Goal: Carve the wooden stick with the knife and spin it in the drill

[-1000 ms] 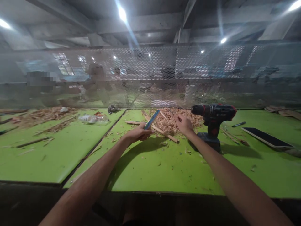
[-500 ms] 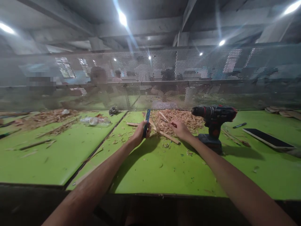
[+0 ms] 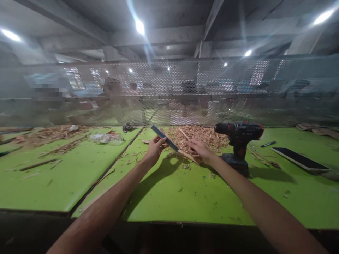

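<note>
My left hand (image 3: 155, 148) is closed on a flat blue tool (image 3: 165, 138), which slants from upper left to lower right in front of the shavings. The tool's lower end lies by a light wooden stick (image 3: 188, 155) on the green table (image 3: 164, 197). Right of it, my right hand (image 3: 199, 151) has its fingers bent over a thin light stick (image 3: 183, 134) whose upper end points into the pile of wood shavings (image 3: 212, 137).
A cordless drill (image 3: 239, 141) stands right of my right hand. Farther right are a marker (image 3: 268, 144) and a dark tablet (image 3: 299, 158). Left are a clear plastic bottle (image 3: 107, 138) and more shavings (image 3: 58, 135). A perforated screen (image 3: 169, 106) runs behind, with people beyond it.
The blue tool has tipped from nearly upright to a slant, its top now to the left. My left hand has moved slightly left, and my right hand has shifted slightly down toward the wooden stick.
</note>
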Action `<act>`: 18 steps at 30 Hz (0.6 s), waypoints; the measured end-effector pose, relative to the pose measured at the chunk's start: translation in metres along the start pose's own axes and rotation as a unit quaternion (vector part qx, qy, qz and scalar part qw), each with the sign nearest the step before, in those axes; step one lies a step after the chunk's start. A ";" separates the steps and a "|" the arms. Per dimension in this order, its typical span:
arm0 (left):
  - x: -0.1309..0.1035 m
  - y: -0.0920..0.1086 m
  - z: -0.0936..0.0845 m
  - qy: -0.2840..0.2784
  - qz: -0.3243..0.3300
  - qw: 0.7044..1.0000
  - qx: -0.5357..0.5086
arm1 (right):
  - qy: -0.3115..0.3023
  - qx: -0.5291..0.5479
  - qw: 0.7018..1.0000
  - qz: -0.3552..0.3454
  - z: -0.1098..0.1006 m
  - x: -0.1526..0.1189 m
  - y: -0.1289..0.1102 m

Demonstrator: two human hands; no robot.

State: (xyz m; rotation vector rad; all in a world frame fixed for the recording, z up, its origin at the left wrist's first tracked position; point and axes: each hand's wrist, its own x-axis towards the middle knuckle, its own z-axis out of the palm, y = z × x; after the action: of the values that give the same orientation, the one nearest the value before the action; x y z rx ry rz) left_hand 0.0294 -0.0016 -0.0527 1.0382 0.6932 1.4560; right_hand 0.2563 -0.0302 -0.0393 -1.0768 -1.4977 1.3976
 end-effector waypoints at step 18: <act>-0.011 0.013 -0.007 -0.240 -0.093 0.962 0.090 | 0.053 0.015 0.997 -0.062 -0.001 -0.001 -0.003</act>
State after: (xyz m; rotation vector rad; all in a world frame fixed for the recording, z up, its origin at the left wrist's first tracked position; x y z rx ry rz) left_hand 0.0164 -0.0136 -0.0471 1.3676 0.5569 0.9385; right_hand 0.2570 -0.0307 -0.0363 -1.0066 -1.4374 1.2532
